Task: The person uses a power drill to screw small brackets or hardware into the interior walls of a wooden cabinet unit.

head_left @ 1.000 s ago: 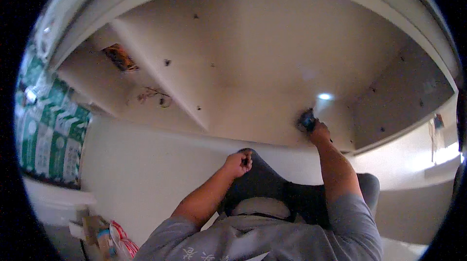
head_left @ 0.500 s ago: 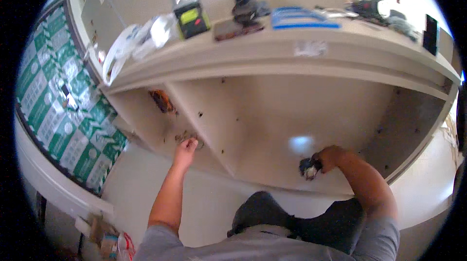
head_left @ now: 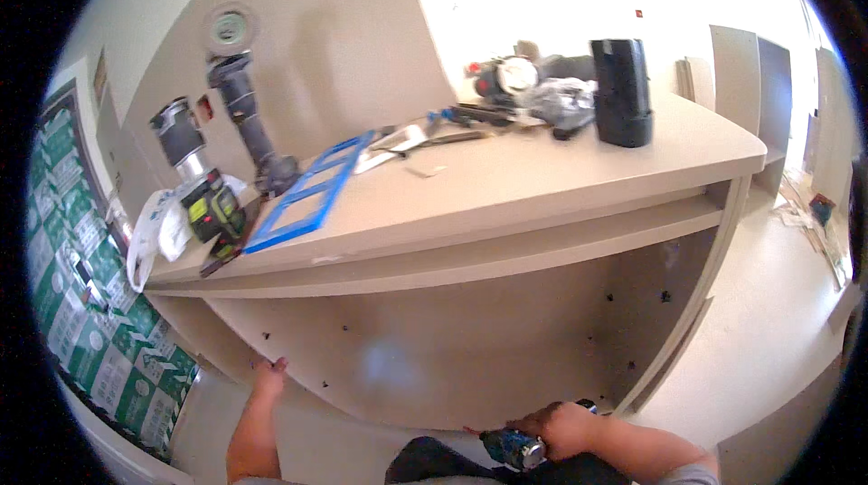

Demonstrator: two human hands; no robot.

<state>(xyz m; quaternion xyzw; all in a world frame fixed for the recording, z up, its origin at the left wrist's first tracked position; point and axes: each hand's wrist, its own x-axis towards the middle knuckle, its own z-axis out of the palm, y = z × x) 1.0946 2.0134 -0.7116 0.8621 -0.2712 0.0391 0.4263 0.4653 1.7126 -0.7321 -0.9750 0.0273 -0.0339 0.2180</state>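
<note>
The right hand has its fingers closed around a small torch at the near edge of the cabinet, low in the view. The left hand rests on the near left edge of the inner panel; I cannot tell how its fingers are set. On the cabinet top stand a drill at the left, a blue frame and a black battery at the far right.

Two power tools — one blue frame

Blue frame, black battery, drills atop cabinet.
</note>
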